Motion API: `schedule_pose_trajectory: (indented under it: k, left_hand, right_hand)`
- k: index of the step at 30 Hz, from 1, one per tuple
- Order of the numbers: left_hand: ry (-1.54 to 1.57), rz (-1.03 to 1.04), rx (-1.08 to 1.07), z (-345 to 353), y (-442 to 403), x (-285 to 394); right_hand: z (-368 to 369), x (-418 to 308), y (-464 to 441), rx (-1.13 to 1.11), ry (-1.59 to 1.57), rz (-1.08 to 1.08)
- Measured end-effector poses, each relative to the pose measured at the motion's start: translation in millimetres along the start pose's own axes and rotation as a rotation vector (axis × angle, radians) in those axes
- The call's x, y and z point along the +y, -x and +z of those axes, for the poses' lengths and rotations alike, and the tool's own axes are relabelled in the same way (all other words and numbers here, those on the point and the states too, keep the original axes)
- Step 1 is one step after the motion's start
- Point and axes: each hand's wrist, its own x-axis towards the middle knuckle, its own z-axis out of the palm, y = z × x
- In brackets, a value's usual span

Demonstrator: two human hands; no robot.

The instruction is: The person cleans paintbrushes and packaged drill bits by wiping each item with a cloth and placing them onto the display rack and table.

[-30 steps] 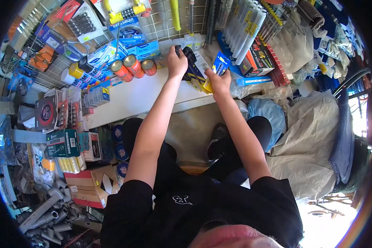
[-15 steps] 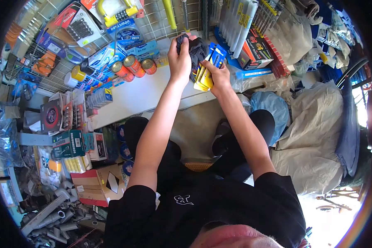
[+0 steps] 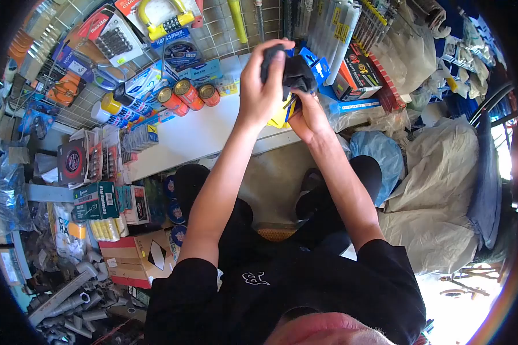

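My left hand (image 3: 260,86) is closed around a crumpled black cloth (image 3: 298,75) above the white shelf. The cloth lies over the upper part of several yellow-and-blue flat packets (image 3: 278,117), touching them. Below the cloth, my right hand (image 3: 309,119) grips these packets, its fingers partly hidden by the cloth. A blue end (image 3: 316,64) of the packets shows beyond the cloth. What is printed on them cannot be read.
Three orange cans (image 3: 186,94) stand on the white shelf (image 3: 184,135), left of my hands. Spray cans (image 3: 110,109) are further left. At right are an orange-and-black box (image 3: 357,75) and plastic-wrapped goods (image 3: 431,190). A wire grid (image 3: 216,29) rises behind.
My left hand has moved right with the black cloth, from beside the packets to over them. The right hand has turned slightly, and the packets are now mostly covered.
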Motion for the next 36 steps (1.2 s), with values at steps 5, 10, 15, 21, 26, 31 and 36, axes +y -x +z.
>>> schedule_pose_trajectory:
  k: [5, 10, 15, 21, 26, 31, 36]
  left_hand:
    - [-0.083, -0.052, -0.003, -5, -7, -7]
    - [-0.053, -0.103, 0.07, -20, -17, -27]
    - [0.124, -0.402, 0.173, -20, -2, -37]
    - [-0.091, -0.373, 0.149, -27, 1, -41]
    - [-0.406, -0.089, 0.056, -25, -4, -25]
    - [-0.259, -0.382, 0.092, -41, 9, -60]
    - [0.115, -0.504, 0.362, -31, 11, -64]
  right_hand:
    - [-8, 4, 2, -0.073, 0.077, 0.039]
    - [5, 11, 7, 0.051, 0.142, -0.055]
    - [-12, 17, -7, 0.158, 0.208, -0.17]
    - [-13, 20, -3, 0.17, 0.224, -0.108]
    - [3, 24, 9, -0.123, 0.351, -0.056]
    - [3, 25, 9, -0.136, 0.332, 0.024]
    - [-2, 28, 7, -0.022, 0.217, 0.126]
